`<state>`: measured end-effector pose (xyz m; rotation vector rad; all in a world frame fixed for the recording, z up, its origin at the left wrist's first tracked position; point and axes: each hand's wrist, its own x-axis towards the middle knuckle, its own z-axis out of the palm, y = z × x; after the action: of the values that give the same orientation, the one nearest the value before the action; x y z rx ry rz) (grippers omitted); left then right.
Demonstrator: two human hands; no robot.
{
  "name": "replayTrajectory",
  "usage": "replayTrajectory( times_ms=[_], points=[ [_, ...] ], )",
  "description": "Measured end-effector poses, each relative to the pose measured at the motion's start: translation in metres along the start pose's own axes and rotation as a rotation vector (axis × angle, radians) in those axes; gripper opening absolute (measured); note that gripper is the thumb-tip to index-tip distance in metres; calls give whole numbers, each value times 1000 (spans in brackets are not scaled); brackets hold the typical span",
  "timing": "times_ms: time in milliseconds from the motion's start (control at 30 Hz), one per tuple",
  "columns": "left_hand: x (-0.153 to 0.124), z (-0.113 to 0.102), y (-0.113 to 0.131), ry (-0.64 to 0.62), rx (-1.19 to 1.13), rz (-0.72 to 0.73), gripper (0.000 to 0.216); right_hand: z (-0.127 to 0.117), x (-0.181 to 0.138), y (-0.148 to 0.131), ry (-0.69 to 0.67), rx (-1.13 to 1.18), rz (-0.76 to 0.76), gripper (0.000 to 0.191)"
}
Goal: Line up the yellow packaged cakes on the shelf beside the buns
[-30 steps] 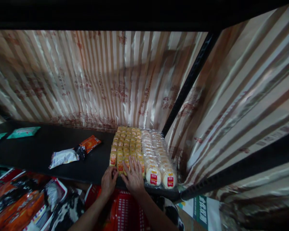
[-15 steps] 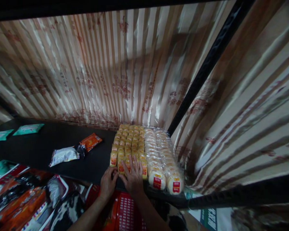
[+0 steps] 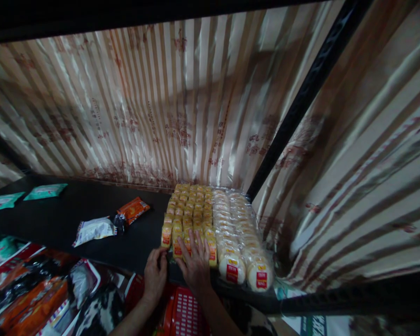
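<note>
Rows of small yellow snack packs (image 3: pixel 189 210) stand on a black shelf (image 3: pixel 56 219), beside rows of round white wrapped cakes (image 3: pixel 238 238) with red labels. My right hand (image 3: pixel 195 263) lies flat on the front yellow packs, fingers spread. My left hand (image 3: pixel 155 275) rests at the shelf's front edge just left of those packs, fingers curled against the edge with nothing seen in them.
A white and orange packet (image 3: pixel 108 221) lies on the shelf to the left, with teal packets (image 3: pixel 44 191) farther left. A red basket (image 3: pixel 189 312) sits below my arms. Bagged goods (image 3: pixel 38 294) fill the lower left. Striped foil sheeting lines the back and right side.
The view has shifted a little right and down. My left hand has slid back slightly from the yellow packs to the shelf edge. My right hand stays on the packs.
</note>
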<state>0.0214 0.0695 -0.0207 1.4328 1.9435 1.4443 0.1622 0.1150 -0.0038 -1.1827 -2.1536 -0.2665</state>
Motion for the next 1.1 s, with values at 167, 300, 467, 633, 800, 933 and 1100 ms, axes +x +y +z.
replayTrajectory(
  times_ms=[167, 300, 467, 633, 800, 933, 1100],
  points=[
    [4, 2, 2, 160, 106, 39, 33, 0, 1, 0, -20, 13, 10, 51],
    [17, 9, -1, 138, 108, -19, 43, 3, -1, -1, -41, 35, 30, 53],
    [27, 14, -5, 79, 90, -67, 50, 8, -3, -1, -40, 61, 45, 52],
    [30, 15, -2, 47, 116, -67, 51, 9, -3, -2, -32, 67, 53, 52],
    [32, 17, -1, 63, 140, -28, 48, 8, -1, -3, -40, 62, 61, 51],
    [31, 17, -3, 98, 154, 7, 44, 5, 0, -5, -66, 61, 72, 51],
    [31, 15, -1, 109, 152, 15, 42, 3, 2, -5, -72, 73, 79, 48]
  ],
)
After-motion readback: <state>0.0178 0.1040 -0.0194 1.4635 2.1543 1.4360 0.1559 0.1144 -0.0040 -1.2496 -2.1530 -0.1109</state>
